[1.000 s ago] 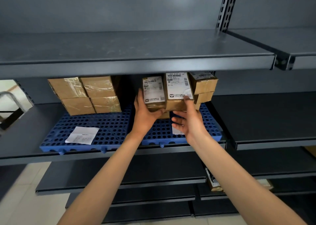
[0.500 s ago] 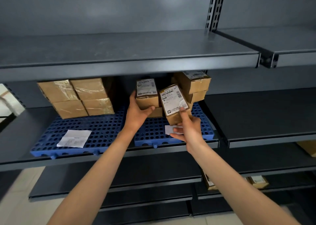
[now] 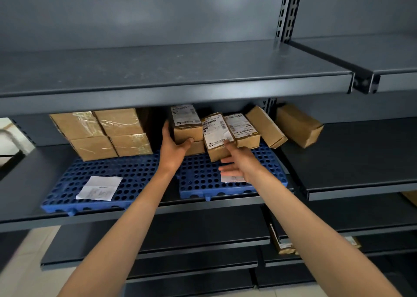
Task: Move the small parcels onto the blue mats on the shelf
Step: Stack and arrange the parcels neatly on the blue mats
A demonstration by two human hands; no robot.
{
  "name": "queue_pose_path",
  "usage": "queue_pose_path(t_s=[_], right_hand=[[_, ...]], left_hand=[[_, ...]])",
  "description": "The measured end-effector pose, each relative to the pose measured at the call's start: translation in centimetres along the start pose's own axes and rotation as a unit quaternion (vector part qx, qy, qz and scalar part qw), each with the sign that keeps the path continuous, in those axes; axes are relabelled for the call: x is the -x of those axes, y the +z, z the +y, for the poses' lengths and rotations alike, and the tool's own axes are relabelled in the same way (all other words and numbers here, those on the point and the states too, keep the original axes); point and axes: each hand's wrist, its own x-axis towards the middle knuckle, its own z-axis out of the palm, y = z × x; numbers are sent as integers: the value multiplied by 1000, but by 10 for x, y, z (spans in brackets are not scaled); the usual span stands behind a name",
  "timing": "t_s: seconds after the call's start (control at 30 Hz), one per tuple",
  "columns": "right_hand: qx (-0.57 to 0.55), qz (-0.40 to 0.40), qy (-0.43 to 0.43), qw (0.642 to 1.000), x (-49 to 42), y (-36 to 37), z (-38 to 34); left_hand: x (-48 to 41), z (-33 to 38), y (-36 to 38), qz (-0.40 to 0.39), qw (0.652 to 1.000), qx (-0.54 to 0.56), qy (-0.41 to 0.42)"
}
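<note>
1 view only, from a wide-angle camera worn on the person's head. It faces forward and slightly down at a grey metal shelf unit [image 3: 176,71], close enough that both bare forearms run from the bottom edge up to the frame's centre. The top shelf board crosses the upper half, seen from just above its level. The shelf carrying the blue mats [image 3: 112,175] fills the middle band. Lower shelves and pale floor show along the bottom. Straight edges bow toward the frame's borders. With no 2nd view, nothing is shared.
</note>
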Motion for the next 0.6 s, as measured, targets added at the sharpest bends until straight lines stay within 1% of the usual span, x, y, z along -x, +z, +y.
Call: queue_pose_path(t_s=[0.1, 0.23, 0.3, 0.33, 0.37, 0.4, 0.43, 0.47, 0.5, 0.53, 0.57, 0.6], right_hand=[[44, 5, 5, 999, -14, 6, -11], [74, 33, -25, 996, -20, 8, -17], [110, 38, -57, 992, -16, 0, -13], [129, 49, -86, 987, -13, -7, -8], [156, 77, -131, 976, -11, -18, -4], [195, 127, -188, 954, -9, -31, -3], [236, 188, -243, 922, -8, -48, -3], [269, 253, -284, 885, -8, -65, -5], [296, 309, -306, 851, -10, -81, -9], [329, 348, -307, 822, -15, -97, -12], [374, 363, -281, 806, -22, -111, -15], [416, 350, -240, 804, -28, -122, -15]], left_hand=[[-7, 0, -2, -3, 1000, -11, -1], [-12, 2, -1, -11, 999, -30, -2], [-11, 4, -2, -7, 999, -31, -7], [-9, 6, -2, 9, 999, -34, -6], [-6, 8, -2, 35, 999, -41, 1], [-2, 11, 1, 66, 996, -49, 21], [4, 15, 4, 96, 992, -55, 54], [11, 20, 9, 121, 986, -60, 99], [18, 25, 15, 138, 978, -62, 145], [24, 29, 22, 145, 970, -61, 186], [29, 33, 29, 145, 963, -60, 219], [33, 37, 35, 142, 957, -60, 246]])
